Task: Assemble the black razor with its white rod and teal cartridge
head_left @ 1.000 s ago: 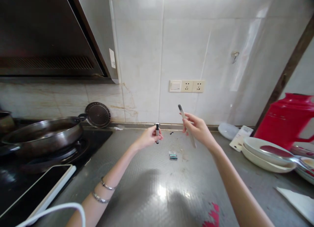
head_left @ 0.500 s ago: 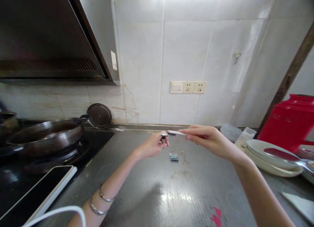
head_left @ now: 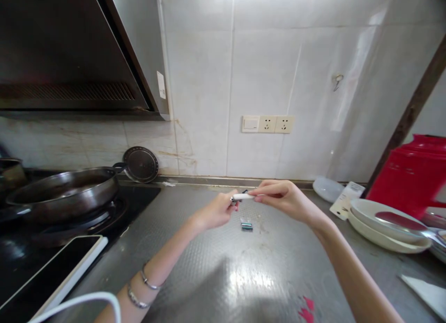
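Over the back middle of the counter, my left hand [head_left: 218, 209] is closed around a small silver and black thing [head_left: 232, 201], mostly hidden by the fingers; its kind cannot be made out. My right hand [head_left: 278, 197] pinches a slim white brush [head_left: 245, 196] between thumb and fingertips. The brush's far end lies over the silver thing and seems to touch it, its dark bristles barely showing. Just in front of both hands, small green and silver pieces [head_left: 247, 226] lie on the steel counter [head_left: 216, 253].
A pan [head_left: 66, 193] stands on the black stove at left, with a phone [head_left: 52, 276] and a white cable [head_left: 90, 297] nearer. Stacked dishes [head_left: 386, 239], a white card [head_left: 346, 200], a clear bowl [head_left: 327, 189] and a red container [head_left: 407, 174] are at right. Red scraps [head_left: 307, 309] lie in front.
My right hand has moved left and slightly down, bringing the brush onto the silver thing. Its bristles, plainly visible before, are now mostly turned away. My left hand has stayed almost in place.
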The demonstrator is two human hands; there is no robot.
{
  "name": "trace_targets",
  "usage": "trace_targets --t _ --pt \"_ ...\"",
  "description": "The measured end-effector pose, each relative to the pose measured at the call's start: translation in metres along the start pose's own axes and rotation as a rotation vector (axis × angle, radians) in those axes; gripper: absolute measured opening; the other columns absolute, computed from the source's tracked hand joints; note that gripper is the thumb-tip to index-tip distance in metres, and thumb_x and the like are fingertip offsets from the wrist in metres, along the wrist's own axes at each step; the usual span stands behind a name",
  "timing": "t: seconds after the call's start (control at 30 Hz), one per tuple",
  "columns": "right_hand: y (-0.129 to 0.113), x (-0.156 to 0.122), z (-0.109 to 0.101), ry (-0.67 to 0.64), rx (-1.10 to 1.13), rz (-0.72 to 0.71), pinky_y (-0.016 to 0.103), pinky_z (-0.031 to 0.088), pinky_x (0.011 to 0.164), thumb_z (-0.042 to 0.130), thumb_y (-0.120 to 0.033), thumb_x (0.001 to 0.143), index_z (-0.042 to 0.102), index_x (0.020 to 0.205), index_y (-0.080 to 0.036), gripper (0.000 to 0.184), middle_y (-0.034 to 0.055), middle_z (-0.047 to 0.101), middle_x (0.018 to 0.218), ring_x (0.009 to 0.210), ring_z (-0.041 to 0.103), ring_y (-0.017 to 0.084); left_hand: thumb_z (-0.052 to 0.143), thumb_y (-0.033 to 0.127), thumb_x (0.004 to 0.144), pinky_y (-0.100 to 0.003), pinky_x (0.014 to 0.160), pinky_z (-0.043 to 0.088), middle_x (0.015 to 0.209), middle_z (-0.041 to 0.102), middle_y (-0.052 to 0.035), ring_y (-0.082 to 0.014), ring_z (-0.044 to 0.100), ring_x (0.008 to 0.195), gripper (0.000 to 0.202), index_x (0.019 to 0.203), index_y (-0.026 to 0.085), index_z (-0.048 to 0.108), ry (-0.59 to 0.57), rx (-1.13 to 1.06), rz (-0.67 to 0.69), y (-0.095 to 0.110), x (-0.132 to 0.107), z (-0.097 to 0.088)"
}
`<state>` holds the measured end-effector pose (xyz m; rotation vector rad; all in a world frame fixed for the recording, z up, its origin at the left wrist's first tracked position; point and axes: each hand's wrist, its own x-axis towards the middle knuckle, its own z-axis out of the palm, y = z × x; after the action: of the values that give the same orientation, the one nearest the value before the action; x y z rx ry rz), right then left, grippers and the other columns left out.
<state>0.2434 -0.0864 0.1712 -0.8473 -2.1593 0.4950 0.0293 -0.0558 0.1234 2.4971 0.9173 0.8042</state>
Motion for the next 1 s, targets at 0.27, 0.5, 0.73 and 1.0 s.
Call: trace_targets --t 0.27,0.5,0.73,1.0 --pt "-0.006 -0.001 0.002 0.009 -0.031 -0.009 0.023 0.038 0.052 0.057 -0.037 0.081 0.07 0.099 -0.021 0.028 0.0053 0.063 0.078 0.063 0.054 0.012 0.036 0.01 0.082 -0.021 0.065 0.038 0.077 0.055 -0.0017 -0.0123 0.052 0.071 0.016 0.084 0.016 0.05 -0.003 0.023 0.007 0.005 -0.002 -0.003" --pt "0.004 0.002 0.003 0.089 -0.059 -0.003 0.024 0.041 0.057 0.056 -0.038 0.08 0.071 0.095 -0.02 0.028 0.0059 0.065 0.082 0.068 0.056 0.014 0.038 0.007 0.08 -0.023 0.07 0.039 0.08 0.058 -0.0037 -0.0138 0.052 0.074 0.017 0.087 0.015 0.051 -0.022 0.01 -0.024 0.009 -0.004 -0.004" --pt "-0.003 0.002 0.007 0.032 0.004 -0.069 0.024 0.039 0.054 0.057 -0.036 0.081 0.071 0.098 -0.02 0.027 0.006 0.063 0.081 0.064 0.054 0.012 0.037 0.009 0.08 -0.021 0.066 0.038 0.078 0.056 -0.0025 -0.0133 0.052 0.072 0.014 0.083 0.015 0.049 -0.035 0.049 -0.024 0.003 -0.005 -0.005" --pt "0.001 0.004 0.007 0.035 0.035 -0.083 0.024 0.04 0.057 0.058 -0.035 0.081 0.071 0.097 -0.018 0.027 0.0063 0.064 0.083 0.068 0.056 0.013 0.037 0.004 0.076 -0.021 0.067 0.038 0.08 0.056 -0.0031 -0.0134 0.052 0.073 0.017 0.081 0.015 0.049 -0.035 0.081 -0.003 0.008 -0.005 -0.005"
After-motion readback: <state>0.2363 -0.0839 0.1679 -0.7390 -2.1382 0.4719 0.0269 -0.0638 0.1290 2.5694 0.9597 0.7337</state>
